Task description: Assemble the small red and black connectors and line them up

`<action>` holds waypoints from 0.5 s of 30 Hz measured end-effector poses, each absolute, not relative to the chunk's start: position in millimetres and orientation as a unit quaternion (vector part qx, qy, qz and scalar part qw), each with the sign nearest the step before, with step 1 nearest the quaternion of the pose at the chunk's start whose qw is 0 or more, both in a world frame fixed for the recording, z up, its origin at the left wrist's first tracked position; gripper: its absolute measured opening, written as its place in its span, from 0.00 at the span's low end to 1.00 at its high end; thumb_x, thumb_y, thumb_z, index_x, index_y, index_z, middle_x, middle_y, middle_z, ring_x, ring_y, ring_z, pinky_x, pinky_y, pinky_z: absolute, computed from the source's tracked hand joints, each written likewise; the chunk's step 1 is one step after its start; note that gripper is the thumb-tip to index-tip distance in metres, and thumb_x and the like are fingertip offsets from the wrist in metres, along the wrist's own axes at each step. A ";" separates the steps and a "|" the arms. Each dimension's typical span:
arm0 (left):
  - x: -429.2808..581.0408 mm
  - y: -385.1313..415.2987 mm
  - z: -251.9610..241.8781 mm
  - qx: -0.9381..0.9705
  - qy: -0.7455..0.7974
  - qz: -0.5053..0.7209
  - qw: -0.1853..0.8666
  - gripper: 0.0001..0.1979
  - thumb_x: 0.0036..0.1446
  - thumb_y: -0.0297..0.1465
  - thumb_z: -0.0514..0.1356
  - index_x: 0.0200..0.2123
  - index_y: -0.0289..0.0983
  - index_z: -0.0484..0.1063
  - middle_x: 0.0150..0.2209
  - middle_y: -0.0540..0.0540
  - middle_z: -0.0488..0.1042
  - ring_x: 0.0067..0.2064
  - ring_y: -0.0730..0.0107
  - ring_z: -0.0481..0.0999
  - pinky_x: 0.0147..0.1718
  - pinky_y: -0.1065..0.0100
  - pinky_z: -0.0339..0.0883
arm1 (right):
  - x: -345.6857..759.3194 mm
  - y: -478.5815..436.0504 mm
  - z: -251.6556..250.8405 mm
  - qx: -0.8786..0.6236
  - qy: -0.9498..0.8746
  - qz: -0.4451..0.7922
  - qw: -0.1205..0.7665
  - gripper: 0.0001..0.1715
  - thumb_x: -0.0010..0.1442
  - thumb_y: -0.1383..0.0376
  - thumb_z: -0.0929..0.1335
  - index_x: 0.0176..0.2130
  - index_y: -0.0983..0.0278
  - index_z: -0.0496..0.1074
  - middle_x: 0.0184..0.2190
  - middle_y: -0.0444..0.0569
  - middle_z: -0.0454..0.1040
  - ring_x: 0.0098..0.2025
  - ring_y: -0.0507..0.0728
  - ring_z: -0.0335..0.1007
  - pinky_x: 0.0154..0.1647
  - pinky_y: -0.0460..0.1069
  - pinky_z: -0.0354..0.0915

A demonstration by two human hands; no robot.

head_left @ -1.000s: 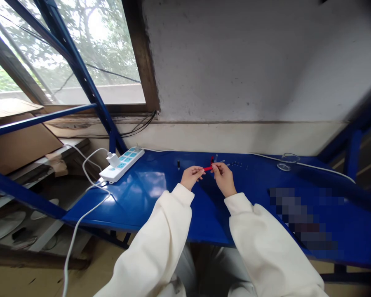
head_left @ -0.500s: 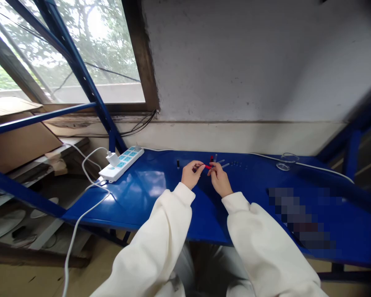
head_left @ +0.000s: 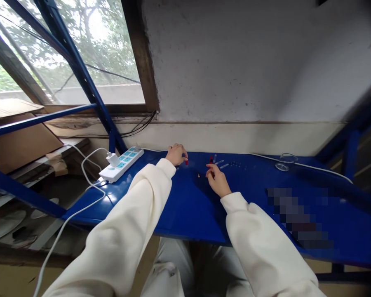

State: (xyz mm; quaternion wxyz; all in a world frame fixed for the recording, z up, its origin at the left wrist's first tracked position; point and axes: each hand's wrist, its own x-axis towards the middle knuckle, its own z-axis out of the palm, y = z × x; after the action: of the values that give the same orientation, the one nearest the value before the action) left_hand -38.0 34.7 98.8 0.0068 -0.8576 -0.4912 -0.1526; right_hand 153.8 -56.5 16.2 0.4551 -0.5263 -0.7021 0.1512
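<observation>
A small red piece (head_left: 186,162) stands upright on the blue table at the fingertips of my left hand (head_left: 177,155), whose fingers curve down over it; whether they grip it is unclear. My right hand (head_left: 215,178) hovers farther right with thumb and fingers bent close together, and what lies between them is too small to make out. Just beyond it are another red piece (head_left: 211,159) and clear slim tubes (head_left: 219,162). A tiny light bit (head_left: 198,175) lies between the hands.
On the left is a white power strip (head_left: 122,165) with a plug and cable. Several tiny clear parts (head_left: 235,163) lie right of the tubes. A clear round item (head_left: 282,166) rests near the wall. Blue frame bars (head_left: 89,86) rise at the left.
My left hand has moved left and away from my right hand. The red piece that was between both hands is no longer there, and a red piece now stands by my left fingertips.
</observation>
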 end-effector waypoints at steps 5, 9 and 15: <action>-45.5 36.1 80.4 -0.850 -0.508 -0.138 0.002 0.04 0.46 0.31 0.60 0.27 0.39 0.74 0.37 0.44 0.69 0.44 0.59 0.61 0.42 0.58 0.50 | 153.0 -56.0 15.5 -0.542 -0.699 0.154 0.439 0.19 0.53 0.67 0.57 0.46 0.64 0.61 0.25 0.45 0.70 0.25 0.52 0.65 0.32 0.47 0.61; -47.7 35.5 80.3 -0.847 -0.515 -0.133 -0.003 0.03 0.46 0.31 0.60 0.26 0.39 0.74 0.37 0.44 0.69 0.44 0.58 0.61 0.42 0.58 0.49 | 152.7 -57.0 16.9 -0.546 -0.697 0.156 0.437 0.19 0.54 0.66 0.56 0.46 0.64 0.62 0.24 0.45 0.70 0.24 0.52 0.65 0.32 0.47 0.61; -50.9 37.0 79.8 -0.847 -0.516 -0.130 0.005 0.03 0.46 0.30 0.60 0.26 0.39 0.74 0.37 0.44 0.68 0.44 0.58 0.61 0.43 0.57 0.49 | 153.1 -57.0 16.4 -0.544 -0.701 0.150 0.437 0.19 0.54 0.66 0.56 0.46 0.64 0.62 0.25 0.45 0.70 0.25 0.52 0.65 0.32 0.47 0.61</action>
State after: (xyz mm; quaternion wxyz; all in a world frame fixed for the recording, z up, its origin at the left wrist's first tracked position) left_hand -50.9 37.0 79.8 0.0048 -0.8467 -0.5161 -0.1297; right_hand 153.1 -57.0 16.4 0.4370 -0.5438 -0.7006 0.1496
